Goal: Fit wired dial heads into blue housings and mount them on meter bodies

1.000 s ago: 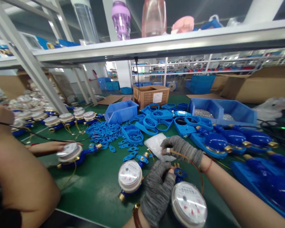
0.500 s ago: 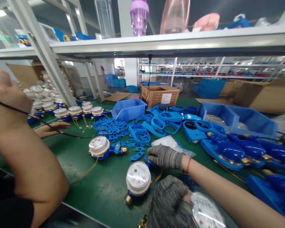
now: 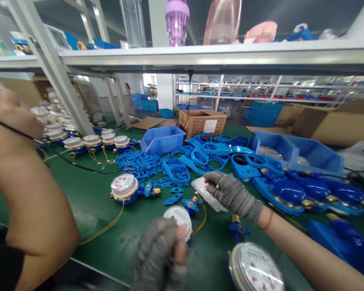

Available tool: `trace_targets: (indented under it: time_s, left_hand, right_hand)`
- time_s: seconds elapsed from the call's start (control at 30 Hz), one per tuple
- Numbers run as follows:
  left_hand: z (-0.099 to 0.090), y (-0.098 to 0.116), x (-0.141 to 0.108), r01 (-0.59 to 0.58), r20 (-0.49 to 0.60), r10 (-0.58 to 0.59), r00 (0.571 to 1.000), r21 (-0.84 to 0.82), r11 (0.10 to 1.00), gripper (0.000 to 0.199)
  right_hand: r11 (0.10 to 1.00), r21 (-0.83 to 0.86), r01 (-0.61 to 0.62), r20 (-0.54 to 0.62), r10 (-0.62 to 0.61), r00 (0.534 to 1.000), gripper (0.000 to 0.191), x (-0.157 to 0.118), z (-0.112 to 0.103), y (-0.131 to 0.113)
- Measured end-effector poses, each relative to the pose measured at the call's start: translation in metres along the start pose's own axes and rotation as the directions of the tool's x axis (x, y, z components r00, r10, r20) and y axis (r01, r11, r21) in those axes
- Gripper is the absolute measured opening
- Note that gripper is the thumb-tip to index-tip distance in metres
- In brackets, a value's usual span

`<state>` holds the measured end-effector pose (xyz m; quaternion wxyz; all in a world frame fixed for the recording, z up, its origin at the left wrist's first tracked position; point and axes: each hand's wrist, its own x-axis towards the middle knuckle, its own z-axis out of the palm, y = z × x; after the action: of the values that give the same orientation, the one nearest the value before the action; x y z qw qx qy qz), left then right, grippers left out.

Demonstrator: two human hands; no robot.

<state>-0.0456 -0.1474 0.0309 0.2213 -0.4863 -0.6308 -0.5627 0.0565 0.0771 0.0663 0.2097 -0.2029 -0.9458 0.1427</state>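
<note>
My left hand (image 3: 160, 254), in a grey fingerless glove, is smeared by motion. It covers the lower part of a round white water meter (image 3: 178, 216) on a blue body; whether it touches the meter I cannot tell. Over a white plastic bag (image 3: 202, 188) reaches my right hand (image 3: 232, 194), gloved the same way, its curled fingers slightly apart. A blue fitting with a brass end (image 3: 191, 202) and red and yellow wires (image 3: 203, 218) lie beside that meter. Nearest me at the right is another water meter (image 3: 256, 266). A third meter (image 3: 124, 188) lies at the left with a yellow wire.
Small blue plates (image 3: 136, 163) and larger blue ring-shaped housings (image 3: 203, 157) cover the table's middle. Blue bins (image 3: 162, 139) stand behind. Dark blue meter bodies (image 3: 291, 192) line the right. A co-worker's arm (image 3: 33, 194) reaches in from the left. A shelf (image 3: 200, 56) spans above.
My left hand has left the nearest right-hand meter and moved left to the middle one. My right hand has moved right from the fitting to the plastic bag.
</note>
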Motion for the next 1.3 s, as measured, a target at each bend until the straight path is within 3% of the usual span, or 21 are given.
trace_targets:
  time_s: [0.07,0.17,0.23,0.3,0.43,0.6,0.87,1.0,1.03,1.1,1.13,1.17,1.23,1.3]
  left_hand:
    - [-0.019,-0.031,0.03,-0.007,-0.06,0.025,0.998,0.285,0.958,0.02]
    - [-0.029,-0.085,0.071,0.149,0.036,-0.197,0.98,0.528,0.836,0.037]
    - [-0.028,-0.114,0.086,0.223,0.155,-0.425,0.892,0.667,0.711,0.045]
    - [-0.025,-0.135,0.093,0.24,0.226,-0.535,0.814,0.709,0.663,0.05]
    - [-0.026,-0.147,0.1,0.253,0.271,-0.619,0.737,0.739,0.624,0.053]
    - [-0.031,-0.121,0.094,0.233,0.293,-0.658,0.694,0.773,0.59,0.055]
    - [-0.014,-0.064,0.057,0.238,0.283,-0.658,0.698,0.775,0.585,0.059]
    - [-0.011,-0.059,0.053,0.247,0.277,-0.653,0.705,0.767,0.592,0.054]
    - [-0.012,-0.061,0.05,0.239,0.264,-0.63,0.73,0.765,0.598,0.051]
    - [-0.015,-0.065,0.041,0.185,0.192,-0.465,0.864,0.737,0.65,0.045]
    - [-0.017,-0.066,0.033,0.135,0.131,-0.313,0.941,0.704,0.698,0.044]
    - [-0.018,-0.064,0.023,0.077,0.055,-0.148,0.987,0.655,0.752,0.042]
    - [-0.018,-0.052,-0.001,-0.042,-0.047,0.076,0.996,0.508,0.86,0.04]
    - [-0.013,-0.03,-0.029,-0.084,-0.023,0.097,0.995,0.336,0.938,0.039]
  right_hand:
    - [0.998,-0.007,-0.068,-0.022,0.068,0.997,0.032,-0.017,-0.011,0.017]
    - [0.98,-0.129,-0.155,0.147,0.173,0.974,0.032,-0.038,-0.013,0.038]
    - [0.965,-0.203,-0.169,0.203,0.21,0.957,0.03,-0.044,-0.005,0.047]
    - [0.953,-0.244,-0.181,0.196,0.231,0.953,0.031,-0.044,0.004,0.053]
    - [0.942,-0.284,-0.178,0.247,0.251,0.936,0.029,-0.035,0.012,0.059]
    - [0.934,-0.339,-0.117,0.289,0.221,0.932,0.023,-0.028,0.014,0.054]
    - [0.922,-0.376,-0.091,0.283,0.207,0.937,0.026,-0.03,0.013,0.049]
    - [0.919,-0.383,-0.097,0.293,0.22,0.931,0.022,-0.028,0.016,0.052]
    - [0.92,-0.38,-0.097,0.288,0.217,0.933,0.023,-0.028,0.017,0.053]
    - [0.926,-0.364,-0.095,0.273,0.204,0.94,0.029,-0.029,0.019,0.055]
    - [0.932,-0.351,-0.094,0.267,0.196,0.943,0.032,-0.029,0.019,0.056]
    - [0.937,-0.337,-0.093,0.262,0.188,0.947,0.035,-0.03,0.019,0.057]
    - [0.948,-0.305,-0.095,0.251,0.176,0.952,0.036,-0.032,0.018,0.062]
    - [0.958,-0.269,-0.096,0.241,0.164,0.957,0.034,-0.033,0.015,0.068]
